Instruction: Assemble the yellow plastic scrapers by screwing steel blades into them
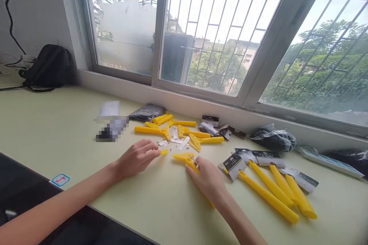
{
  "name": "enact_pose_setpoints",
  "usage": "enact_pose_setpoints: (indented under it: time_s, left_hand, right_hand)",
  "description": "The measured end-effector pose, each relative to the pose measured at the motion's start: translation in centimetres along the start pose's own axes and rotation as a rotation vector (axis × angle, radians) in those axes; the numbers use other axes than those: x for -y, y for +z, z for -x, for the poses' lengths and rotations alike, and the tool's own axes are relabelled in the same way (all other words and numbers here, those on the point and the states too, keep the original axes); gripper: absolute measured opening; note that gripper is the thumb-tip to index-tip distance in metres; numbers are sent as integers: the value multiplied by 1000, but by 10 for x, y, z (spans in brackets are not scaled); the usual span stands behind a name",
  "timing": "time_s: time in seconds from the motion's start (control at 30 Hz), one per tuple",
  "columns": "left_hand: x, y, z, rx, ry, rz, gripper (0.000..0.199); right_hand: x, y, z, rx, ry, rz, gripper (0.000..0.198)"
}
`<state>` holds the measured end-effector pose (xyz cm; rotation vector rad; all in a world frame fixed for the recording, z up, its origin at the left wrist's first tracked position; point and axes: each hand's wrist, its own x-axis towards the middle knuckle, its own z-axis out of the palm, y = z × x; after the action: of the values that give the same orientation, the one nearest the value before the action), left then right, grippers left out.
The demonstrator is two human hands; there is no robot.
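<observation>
My left hand (140, 155) rests by the table's middle, its fingertips closed on a small yellow plastic piece (163, 152). To its right, my right hand (209, 178) is wrapped round the handle of a yellow scraper (184, 156), whose wide head points left. A thin metal item (196, 160) shows at the right fingers; its kind is unclear. Just beyond both hands lie several more yellow scrapers (205, 140), heads turned inward. Among them are flat metal blades (184, 143) and small scattered screws (170, 149). My palm hides part of the held handle.
Yellow-handled scrapers with black-and-white cards (268, 195) lie at the right. Black plastic bags (147, 112) (273, 138) and small packets (209, 124) line the window side. A clear case (108, 109), a power strip (330, 162), a marked label (61, 180) and a black backpack (51, 67) are also there.
</observation>
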<state>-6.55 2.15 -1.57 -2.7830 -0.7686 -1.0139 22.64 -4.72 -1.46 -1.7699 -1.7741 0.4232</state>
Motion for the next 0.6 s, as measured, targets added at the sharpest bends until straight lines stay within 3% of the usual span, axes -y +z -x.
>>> enact_pose_setpoints:
  time_s: [0.13,0.23,0.33,0.43,0.6]
  left_hand:
    - [-13,-7,10,108,9,-19,28]
    - [-16,-12,7,181,-105,-46,22]
    - [-18,-8,-12,182,-239,-89,20]
    - [-24,15,-51,223,-379,-116,32]
    - [-32,73,-132,443,-598,-165,32]
  right_hand:
    - [-4,-14,-6,92,57,-121,27]
    - [-15,-31,-12,211,121,-306,22]
    - [-27,-42,-18,319,162,-495,38]
    - [-35,-45,-24,358,171,-636,47]
    - [-36,-50,-25,375,152,-730,47]
